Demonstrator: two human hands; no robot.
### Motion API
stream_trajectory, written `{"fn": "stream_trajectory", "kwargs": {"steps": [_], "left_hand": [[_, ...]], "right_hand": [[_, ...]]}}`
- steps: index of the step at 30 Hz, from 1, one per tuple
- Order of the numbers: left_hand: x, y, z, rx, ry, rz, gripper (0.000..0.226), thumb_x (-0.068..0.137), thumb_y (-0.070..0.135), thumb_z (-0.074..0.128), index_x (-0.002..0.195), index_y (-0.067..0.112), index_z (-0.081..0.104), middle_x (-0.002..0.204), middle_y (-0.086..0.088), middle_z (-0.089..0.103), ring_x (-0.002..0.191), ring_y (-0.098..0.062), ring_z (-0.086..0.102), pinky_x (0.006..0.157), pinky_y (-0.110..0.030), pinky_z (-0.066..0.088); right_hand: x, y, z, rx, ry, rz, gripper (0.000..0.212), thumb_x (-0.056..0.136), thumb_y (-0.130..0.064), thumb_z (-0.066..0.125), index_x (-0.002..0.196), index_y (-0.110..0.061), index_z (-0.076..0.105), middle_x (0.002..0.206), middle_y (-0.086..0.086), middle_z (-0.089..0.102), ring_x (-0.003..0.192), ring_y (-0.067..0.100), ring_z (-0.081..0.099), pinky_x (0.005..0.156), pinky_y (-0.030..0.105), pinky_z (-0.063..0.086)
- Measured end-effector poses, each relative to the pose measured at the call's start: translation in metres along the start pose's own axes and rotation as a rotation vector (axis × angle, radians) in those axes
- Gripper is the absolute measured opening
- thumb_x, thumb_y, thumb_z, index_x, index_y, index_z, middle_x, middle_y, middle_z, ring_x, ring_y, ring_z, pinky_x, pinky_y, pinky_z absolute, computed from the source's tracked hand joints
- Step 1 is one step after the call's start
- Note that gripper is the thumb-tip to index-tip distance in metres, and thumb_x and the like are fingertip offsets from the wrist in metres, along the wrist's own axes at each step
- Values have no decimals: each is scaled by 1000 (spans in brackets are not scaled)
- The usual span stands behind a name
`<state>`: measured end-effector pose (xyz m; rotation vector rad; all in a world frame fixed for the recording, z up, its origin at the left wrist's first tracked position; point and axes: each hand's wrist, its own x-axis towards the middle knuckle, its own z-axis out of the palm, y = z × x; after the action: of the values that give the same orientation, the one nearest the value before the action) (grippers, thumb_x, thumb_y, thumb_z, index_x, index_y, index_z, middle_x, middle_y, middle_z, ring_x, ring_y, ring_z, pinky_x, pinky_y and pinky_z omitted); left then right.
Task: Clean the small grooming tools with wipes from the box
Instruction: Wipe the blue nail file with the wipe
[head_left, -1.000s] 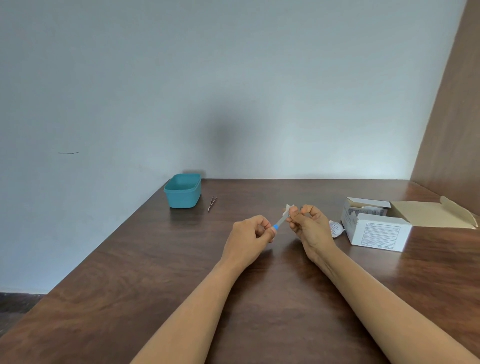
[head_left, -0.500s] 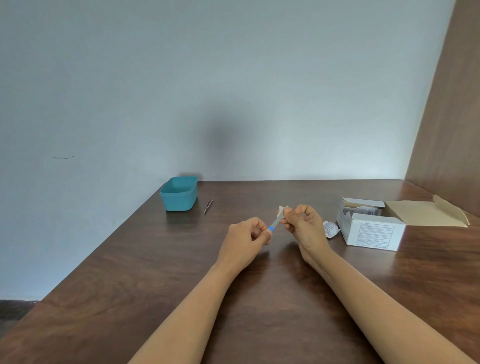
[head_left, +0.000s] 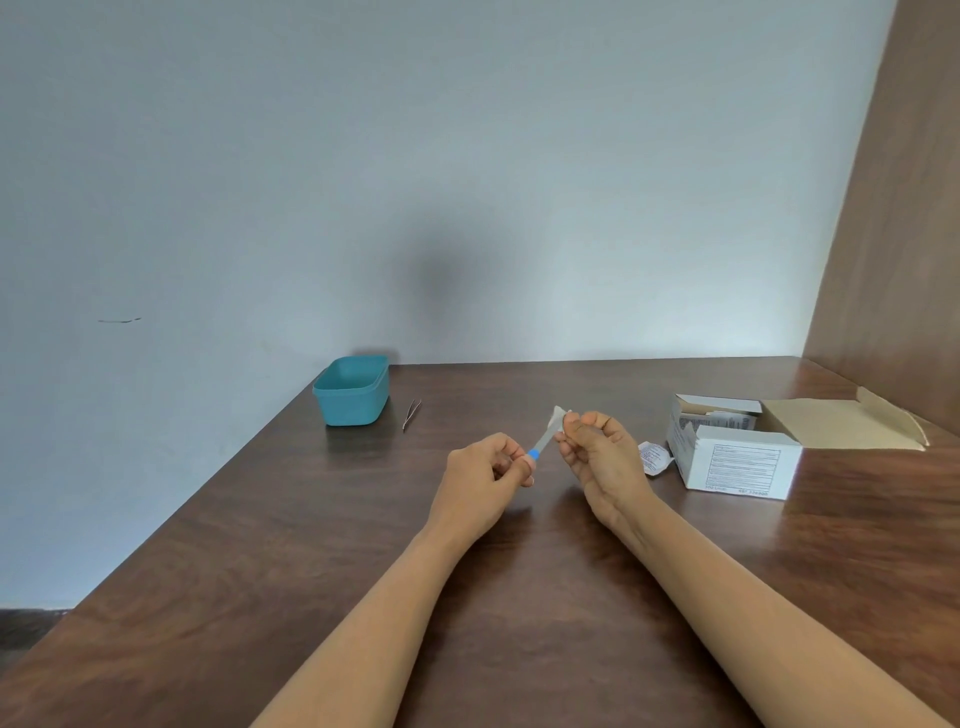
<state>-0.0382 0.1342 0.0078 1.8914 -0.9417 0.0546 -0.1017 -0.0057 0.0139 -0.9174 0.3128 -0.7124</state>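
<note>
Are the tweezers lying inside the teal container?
No, the tweezers lie on the table just to the right of the teal container, outside it.

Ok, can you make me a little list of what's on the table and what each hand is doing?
Left hand: pinches the blue-handled tool
Right hand: pinches a white wipe at the tool's far end
Tweezers: flat on the table, beside the teal tub, not touching
Wipe box: open, to the right
Wrapper: crumpled, next to the box
</note>
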Motion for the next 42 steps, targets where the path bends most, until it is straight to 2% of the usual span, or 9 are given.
{"fn": "stream_trajectory", "kwargs": {"steps": [5,12,19,25,31,37,42], "left_hand": [[0,2,0,-36,12,-3,14,90,30,62,82,19,64,69,11,73,49,3,49,52,-10,34],[-1,5,-2,-74,7,29,14,91,28,63,83,17,62,69,5,73,46,4,48,53,-8,36],[-1,6,0,-55,-40,47,10,90,26,63,87,17,62,69,5,73,48,3,47,51,-9,35],[-2,5,0,-13,-61,39,13,90,29,63,84,18,61,68,7,73,49,0,47,53,-10,36],[-1,3,-1,13,-34,27,12,90,32,62,82,22,60,68,10,72,49,0,48,52,-12,37],[-1,3,-1,14,-63,41,12,89,31,63,82,22,60,68,11,72,53,-4,51,54,-13,38],[-1,5,-1,20,-58,59,12,90,31,63,83,21,60,68,10,73,50,-1,48,53,-12,37]], "right_hand": [[-3,0,0,57,-16,63,20,82,-1,69,79,-15,54,69,0,70,63,8,68,57,16,52],[-11,2,8,-106,-86,23,32,73,1,75,85,-17,51,66,-2,71,62,5,63,57,16,48],[-10,2,6,-59,-85,20,22,80,-2,71,83,-14,52,67,1,69,54,7,55,57,16,49],[-8,-3,3,18,-64,49,12,86,3,62,89,-9,61,73,0,72,65,6,68,62,18,56],[-9,-8,4,-43,-114,84,24,77,1,71,94,-12,60,77,0,74,67,5,68,60,16,54],[-12,-9,5,-62,-74,35,31,72,-1,76,83,-17,52,66,-2,71,57,2,62,55,14,50],[-11,-7,5,-95,-82,-16,23,77,-6,74,80,-16,53,69,2,71,55,6,59,57,17,49]]}}
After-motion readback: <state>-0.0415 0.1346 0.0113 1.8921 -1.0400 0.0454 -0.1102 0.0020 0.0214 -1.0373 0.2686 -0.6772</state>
